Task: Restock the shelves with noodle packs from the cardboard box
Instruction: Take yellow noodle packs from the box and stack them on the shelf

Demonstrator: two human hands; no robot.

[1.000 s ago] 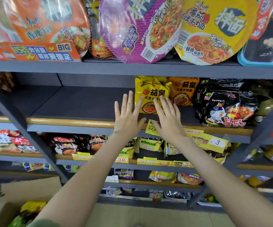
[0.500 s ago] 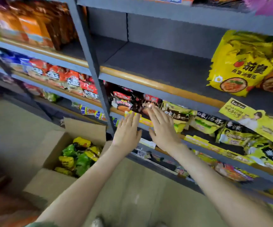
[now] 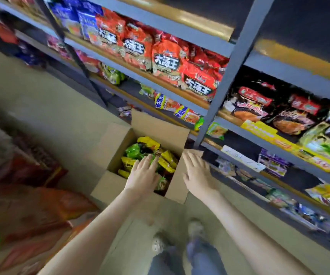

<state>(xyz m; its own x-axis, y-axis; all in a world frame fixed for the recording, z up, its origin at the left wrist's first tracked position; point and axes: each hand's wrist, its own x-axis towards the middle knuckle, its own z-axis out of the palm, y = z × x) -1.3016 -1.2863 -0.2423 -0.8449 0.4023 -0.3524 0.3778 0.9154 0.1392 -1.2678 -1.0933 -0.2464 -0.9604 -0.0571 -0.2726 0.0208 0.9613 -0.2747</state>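
Head view. Cardboard box [image 3: 118, 143] is sitting on the floor [image 3: 41, 108] at the foot of the shelves [image 3: 237, 48], just left of a grey upright. Its mouth is facing up, and all four flaps are standing or folding outward. The far flap is rising toward the shelving and the near flap is tipping toward the person. Wide-angle warp is making the box's long axis hard to call.

Noodle packs [image 3: 148, 143] are lying jumbled inside, yellow and green, filling the box to about mid-height. Several yellow ones are lying with their long axis slanting from upper left to lower right. The green ones are crumpled, and I cannot tell which way they are pointing.

Left hand [image 3: 143, 175] is reaching palm-down over the packs, fingers straight and slightly apart, gripping nothing. Whether the fingertips are touching a pack cannot be told.

Right hand [image 3: 197, 175] is hovering palm-down over the box's right flap, fingers spread wide and pointing toward the shelf, holding nothing. Contact with the flap is unclear.

Red packs [image 3: 166, 60] are standing upright in a row on the shelf above the box, faces outward. Black packs [image 3: 291, 120] are leaning on the shelf to the right of the upright. Smaller packs are lining the lower tiers, blurred.

Shoes [image 3: 158, 243] and jeans [image 3: 197, 259] are showing at the bottom edge, just short of the box.
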